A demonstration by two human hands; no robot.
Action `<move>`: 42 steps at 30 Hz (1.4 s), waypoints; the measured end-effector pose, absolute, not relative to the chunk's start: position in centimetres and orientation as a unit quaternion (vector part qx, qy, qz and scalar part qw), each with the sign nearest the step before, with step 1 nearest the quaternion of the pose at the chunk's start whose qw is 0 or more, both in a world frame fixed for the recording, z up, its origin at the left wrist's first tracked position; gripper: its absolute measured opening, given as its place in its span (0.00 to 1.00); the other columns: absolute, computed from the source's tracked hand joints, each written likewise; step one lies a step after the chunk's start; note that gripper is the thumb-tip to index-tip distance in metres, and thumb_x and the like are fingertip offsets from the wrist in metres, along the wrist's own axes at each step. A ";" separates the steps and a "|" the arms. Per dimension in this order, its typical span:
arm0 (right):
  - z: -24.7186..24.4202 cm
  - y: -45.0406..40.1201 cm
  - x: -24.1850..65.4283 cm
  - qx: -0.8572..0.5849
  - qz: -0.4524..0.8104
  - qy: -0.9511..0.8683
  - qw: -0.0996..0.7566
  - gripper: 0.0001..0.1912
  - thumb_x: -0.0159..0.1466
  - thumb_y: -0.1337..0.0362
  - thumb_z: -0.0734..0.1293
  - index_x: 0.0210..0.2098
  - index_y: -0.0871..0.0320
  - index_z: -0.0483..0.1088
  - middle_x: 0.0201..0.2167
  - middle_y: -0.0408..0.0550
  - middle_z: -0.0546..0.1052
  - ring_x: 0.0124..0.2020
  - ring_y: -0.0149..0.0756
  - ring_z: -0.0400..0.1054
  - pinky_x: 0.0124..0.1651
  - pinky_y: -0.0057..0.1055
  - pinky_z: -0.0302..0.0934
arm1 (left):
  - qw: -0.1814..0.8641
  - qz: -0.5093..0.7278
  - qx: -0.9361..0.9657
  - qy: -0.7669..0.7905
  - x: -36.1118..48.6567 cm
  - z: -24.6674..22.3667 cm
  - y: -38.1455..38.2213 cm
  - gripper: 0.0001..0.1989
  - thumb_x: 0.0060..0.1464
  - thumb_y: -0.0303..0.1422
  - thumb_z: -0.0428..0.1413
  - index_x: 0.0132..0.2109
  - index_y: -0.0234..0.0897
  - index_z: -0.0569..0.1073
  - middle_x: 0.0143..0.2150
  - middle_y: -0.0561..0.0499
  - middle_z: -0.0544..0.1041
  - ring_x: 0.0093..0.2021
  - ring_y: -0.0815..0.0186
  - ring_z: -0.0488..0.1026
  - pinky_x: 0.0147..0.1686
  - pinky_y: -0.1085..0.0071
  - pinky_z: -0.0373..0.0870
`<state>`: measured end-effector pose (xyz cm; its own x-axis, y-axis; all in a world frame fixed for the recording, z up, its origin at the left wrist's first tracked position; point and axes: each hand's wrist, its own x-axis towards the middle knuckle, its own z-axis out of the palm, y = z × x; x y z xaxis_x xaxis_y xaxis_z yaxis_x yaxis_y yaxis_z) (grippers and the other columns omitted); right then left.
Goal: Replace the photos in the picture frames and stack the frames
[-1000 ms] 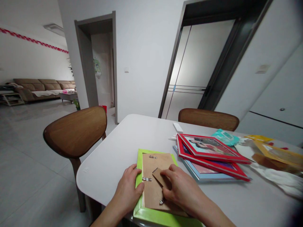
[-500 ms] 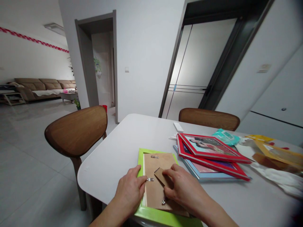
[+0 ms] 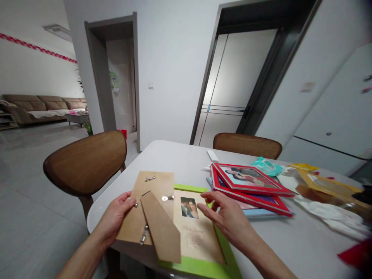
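Observation:
My left hand grips the left edge of a brown backing board, thumb on top near a small metal clip. A stand flap sticks out from the board, which is lifted over the left part of a green frame. Inside the frame, a cream sheet with a small printed photo of two people is uncovered. My right hand hovers over the frame's right side, fingers apart, holding nothing.
Red frames are stacked over a light blue frame to the right. Behind them lie a teal packet and a white box. White cloth and yellow packaging are further right. Wooden chairs stand beside the table.
My left hand has moved left with the backing board, which has come off the green frame and exposed the sheet. My right hand has let go of the stand flap and opened.

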<state>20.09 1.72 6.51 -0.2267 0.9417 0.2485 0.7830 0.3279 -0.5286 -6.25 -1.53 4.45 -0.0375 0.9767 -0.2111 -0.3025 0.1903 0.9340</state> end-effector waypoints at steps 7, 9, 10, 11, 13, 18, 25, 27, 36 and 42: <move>2.1 2.4 23.4 -0.646 0.119 -0.736 0.163 0.26 0.52 0.62 0.59 0.50 0.65 0.58 0.34 0.54 0.72 0.35 0.40 0.66 0.38 0.32 0.56 | 0.410 0.450 0.439 0.660 -11.7 2.6 -1.9 0.17 0.44 0.37 0.51 0.42 0.34 0.65 0.27 0.52 0.75 0.27 0.62 0.73 0.26 0.71 0.68; 2.3 2.3 23.2 -0.648 0.124 -0.734 0.162 0.29 0.50 0.66 0.58 0.52 0.67 0.55 0.31 0.53 0.72 0.33 0.39 0.66 0.36 0.31 0.56 | 0.375 0.437 0.461 0.675 -12.5 2.4 -1.5 0.20 0.42 0.37 0.52 0.44 0.33 0.65 0.24 0.53 0.73 0.27 0.61 0.73 0.26 0.70 0.67; 2.4 2.4 23.1 -0.648 0.130 -0.732 0.167 0.29 0.49 0.68 0.58 0.52 0.67 0.54 0.30 0.52 0.72 0.32 0.39 0.66 0.35 0.30 0.56 | 0.351 0.430 0.472 0.685 -13.0 2.3 -1.2 0.23 0.40 0.37 0.53 0.45 0.33 0.64 0.23 0.54 0.72 0.27 0.60 0.72 0.27 0.69 0.67; 2.6 2.4 23.0 -0.652 0.142 -0.723 0.180 0.30 0.48 0.69 0.57 0.52 0.67 0.54 0.28 0.51 0.72 0.31 0.39 0.66 0.34 0.30 0.56 | 0.319 0.423 0.484 0.696 -13.3 2.3 -1.0 0.26 0.38 0.36 0.55 0.47 0.33 0.64 0.24 0.54 0.72 0.29 0.58 0.72 0.29 0.67 0.67; 2.8 2.5 23.0 -0.663 0.209 -0.679 0.235 0.31 0.48 0.69 0.57 0.53 0.66 0.52 0.26 0.49 0.71 0.27 0.38 0.66 0.31 0.30 0.57 | 0.247 0.417 0.505 0.714 -13.4 2.5 -0.7 0.28 0.35 0.35 0.56 0.47 0.33 0.65 0.32 0.50 0.73 0.38 0.54 0.70 0.38 0.63 0.64; 3.8 1.4 22.5 -0.546 0.563 -0.471 0.404 0.35 0.54 0.64 0.54 0.58 0.59 0.34 0.28 0.47 0.73 0.22 0.35 0.68 0.27 0.31 0.61 | 0.206 0.407 0.614 0.644 -5.9 3.7 -2.2 0.24 0.44 0.36 0.49 0.50 0.33 0.63 0.51 0.42 0.65 0.52 0.56 0.60 0.52 0.59 0.55; 6.2 -0.6 20.4 -0.482 0.597 -0.399 0.502 0.39 0.49 0.62 0.65 0.57 0.51 0.44 0.20 0.37 0.70 0.17 0.29 0.63 0.23 0.25 0.57 | 0.186 0.383 0.798 0.426 8.2 5.3 -4.6 0.37 0.34 0.30 0.58 0.55 0.32 0.56 0.59 0.39 0.53 0.57 0.50 0.51 0.53 0.54 0.54; 6.0 -0.5 20.6 -0.480 0.583 -0.428 0.496 0.39 0.48 0.61 0.67 0.56 0.52 0.46 0.20 0.36 0.69 0.18 0.28 0.62 0.22 0.23 0.56 | 0.117 0.407 0.816 0.394 8.2 6.1 -4.6 0.32 0.38 0.25 0.53 0.54 0.31 0.57 0.52 0.38 0.61 0.52 0.53 0.59 0.49 0.57 0.61; 1.3 1.9 24.0 -0.658 0.290 -0.620 0.315 0.31 0.49 0.59 0.59 0.51 0.66 0.57 0.18 0.39 0.66 0.20 0.33 0.62 0.25 0.28 0.54 | 0.191 0.444 0.587 0.649 -3.7 5.8 -5.8 0.21 0.48 0.29 0.45 0.52 0.37 0.57 0.25 0.57 0.66 0.25 0.67 0.66 0.27 0.73 0.63; 1.1 2.1 24.0 -0.683 0.167 -0.680 0.209 0.31 0.51 0.58 0.55 0.51 0.69 0.58 0.30 0.50 0.72 0.29 0.38 0.66 0.36 0.31 0.57 | 0.277 0.453 0.524 0.666 -6.0 2.3 -6.4 0.24 0.43 0.33 0.47 0.50 0.32 0.60 0.20 0.60 0.61 0.22 0.68 0.64 0.24 0.74 0.58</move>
<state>23.99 2.13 1.12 0.0187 0.9983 0.0554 0.8587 0.0124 -0.5123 -5.97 -6.36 2.31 -0.2986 0.9485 0.1059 0.4470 0.0410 0.8936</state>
